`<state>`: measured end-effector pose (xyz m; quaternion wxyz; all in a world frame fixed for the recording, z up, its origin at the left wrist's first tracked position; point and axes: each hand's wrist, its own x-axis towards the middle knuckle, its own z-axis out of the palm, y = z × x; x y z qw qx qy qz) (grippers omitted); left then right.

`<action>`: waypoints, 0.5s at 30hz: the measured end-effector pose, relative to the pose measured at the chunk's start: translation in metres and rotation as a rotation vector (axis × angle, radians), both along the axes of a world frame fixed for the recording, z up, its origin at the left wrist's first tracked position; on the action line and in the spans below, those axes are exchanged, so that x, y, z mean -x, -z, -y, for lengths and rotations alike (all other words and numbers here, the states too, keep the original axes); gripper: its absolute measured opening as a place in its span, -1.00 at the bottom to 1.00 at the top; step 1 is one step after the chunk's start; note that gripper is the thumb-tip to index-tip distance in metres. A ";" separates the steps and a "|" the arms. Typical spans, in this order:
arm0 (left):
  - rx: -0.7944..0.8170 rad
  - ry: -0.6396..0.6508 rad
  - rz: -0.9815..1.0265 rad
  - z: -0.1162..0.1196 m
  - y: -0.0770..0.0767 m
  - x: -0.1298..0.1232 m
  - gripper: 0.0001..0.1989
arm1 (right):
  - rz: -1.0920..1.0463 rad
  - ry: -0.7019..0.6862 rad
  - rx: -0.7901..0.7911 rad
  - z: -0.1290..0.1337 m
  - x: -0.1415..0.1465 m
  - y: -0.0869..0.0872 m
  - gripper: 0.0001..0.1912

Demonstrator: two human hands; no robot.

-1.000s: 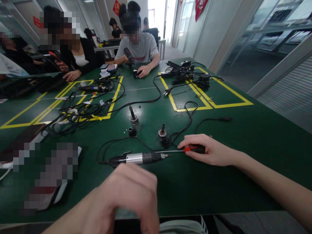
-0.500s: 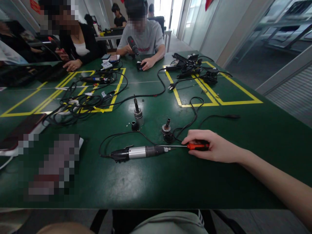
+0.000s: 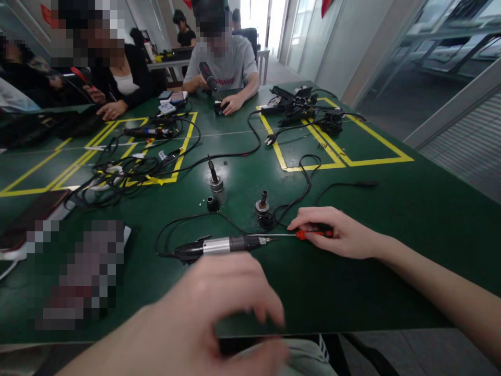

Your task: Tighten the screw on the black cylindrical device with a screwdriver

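My right hand [image 3: 336,231] rests on the green table, its fingers wrapped round the red and black handle of a screwdriver [image 3: 301,234]. The screwdriver's thin shaft points left, just behind the tip of an electric screwdriver [image 3: 217,245] with a silver middle. My left hand [image 3: 223,303], blurred, is held up in front of that tool and hides part of its lower edge. Its thumb and fingers are apart with nothing between them. Behind the tool stand a metal cylinder with an upright shaft [image 3: 216,183], a small black ring-shaped part [image 3: 212,203] and a shorter round metal part [image 3: 262,204].
A phone-like slab [image 3: 92,261] lies at the left. Tangled black cables [image 3: 113,167] cover the left taped area, and a heap of black tools [image 3: 293,102] sits at the back right. Across the table a co-worker [image 3: 223,62] holds a power driver; another person sits at the left.
My left hand has come into view from below, over the table's front edge. My right hand keeps its hold on the screwdriver. The view has shifted slightly.
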<state>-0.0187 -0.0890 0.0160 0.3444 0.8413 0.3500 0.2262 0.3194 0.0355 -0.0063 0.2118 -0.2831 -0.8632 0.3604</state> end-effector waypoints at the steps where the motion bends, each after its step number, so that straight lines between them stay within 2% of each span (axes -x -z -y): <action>1: -0.049 -0.113 -0.028 -0.027 -0.018 -0.006 -0.86 | -0.003 0.001 0.005 0.000 0.000 0.000 -0.78; 2: -0.099 -0.192 -0.094 -0.049 -0.028 -0.009 -0.87 | -0.005 0.002 0.011 0.000 0.001 0.000 -0.78; 3: -0.156 -0.237 -0.155 -0.066 -0.031 -0.010 -0.86 | -0.007 0.003 0.020 0.000 0.001 0.000 -0.79; 5: -0.173 -0.277 -0.292 -0.084 -0.023 -0.007 -0.72 | -0.011 0.006 0.041 0.000 0.000 0.001 -0.80; 7: -0.126 -0.229 -0.355 -0.090 -0.008 -0.004 -0.68 | -0.016 0.006 0.062 -0.001 -0.001 0.002 -0.81; 9: -0.065 -0.178 -0.336 -0.090 0.003 -0.003 -0.72 | -0.025 0.009 0.079 -0.002 -0.003 0.003 -0.80; 12: -0.025 -0.129 -0.252 -0.087 0.008 -0.003 -0.79 | -0.048 0.030 0.085 -0.002 -0.005 0.003 -0.80; 15: -0.053 -0.127 -0.207 -0.085 0.008 -0.003 -0.81 | -0.033 0.039 0.082 -0.002 -0.005 0.002 -0.80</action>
